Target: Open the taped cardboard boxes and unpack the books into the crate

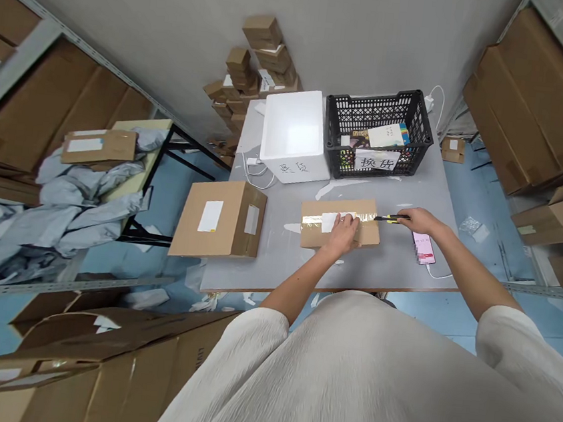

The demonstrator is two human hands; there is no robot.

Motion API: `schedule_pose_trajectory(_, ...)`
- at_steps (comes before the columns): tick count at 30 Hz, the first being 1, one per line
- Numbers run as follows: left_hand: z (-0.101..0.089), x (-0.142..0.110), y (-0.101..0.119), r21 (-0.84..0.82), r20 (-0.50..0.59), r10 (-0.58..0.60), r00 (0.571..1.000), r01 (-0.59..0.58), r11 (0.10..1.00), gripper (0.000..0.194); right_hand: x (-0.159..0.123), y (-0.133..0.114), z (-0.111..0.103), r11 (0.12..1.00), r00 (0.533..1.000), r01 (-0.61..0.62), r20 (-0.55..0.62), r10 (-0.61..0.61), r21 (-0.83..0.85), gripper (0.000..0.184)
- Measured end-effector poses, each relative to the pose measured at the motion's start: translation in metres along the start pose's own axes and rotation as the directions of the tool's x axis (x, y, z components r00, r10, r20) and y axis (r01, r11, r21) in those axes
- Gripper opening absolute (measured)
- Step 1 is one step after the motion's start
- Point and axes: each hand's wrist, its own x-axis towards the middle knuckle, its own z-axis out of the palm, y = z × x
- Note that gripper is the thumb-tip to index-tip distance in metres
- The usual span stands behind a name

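A taped cardboard box (314, 240) lies flat on the grey table in front of me, with clear tape along its top and a white label. My left hand (343, 234) presses on the top of it with its fingers stretched over the label. In my right hand (415, 220) is a black and yellow box cutter (390, 218), held from the right side. The cutter's tip reaches the tape near the box's right end. Whether the blade has entered the tape is too small to tell.
A larger cardboard box (195, 219) stands at the table's left edge. Behind are a white foam bin (293, 165) and a black crate (335, 156) with books inside. A phone (424, 250) with a cable lies under my right wrist. Shelves of cartons flank both sides.
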Motion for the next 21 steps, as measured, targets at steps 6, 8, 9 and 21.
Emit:
schedule_pose_trajectory(6, 0.006, -0.004, -0.001, -0.021, -0.032, 0.005, 0.999, -0.005, 1.000, 0.088, 0.024, -0.008, -0.009, 0.973, 0.992, 0.126, 0.040, -0.120, -0.192, 0.046)
schedule_pose_trajectory(8, 0.007, -0.005, -0.001, -0.020, -0.039, 0.006, 0.999, -0.007, 1.000, 0.088, 0.029, -0.007, -0.008, 0.969, 0.989, 0.150, 0.045, -0.144, -0.196, 0.047)
schedule_pose_trajectory(9, 0.008, -0.006, -0.001, -0.019, -0.043, 0.006, 0.999, -0.007, 1.000, 0.088, 0.030, -0.006, -0.008, 0.971, 0.988, 0.152, 0.054, -0.145, -0.184, 0.046)
schedule_pose_trajectory(21, 0.003, -0.008, 0.002, -0.016, -0.039, -0.008, 0.999, 0.007, 1.000, 0.085, 0.010, 0.021, 0.013, 0.974, 0.986, 0.031, 0.154, -0.066, 0.223, 0.045)
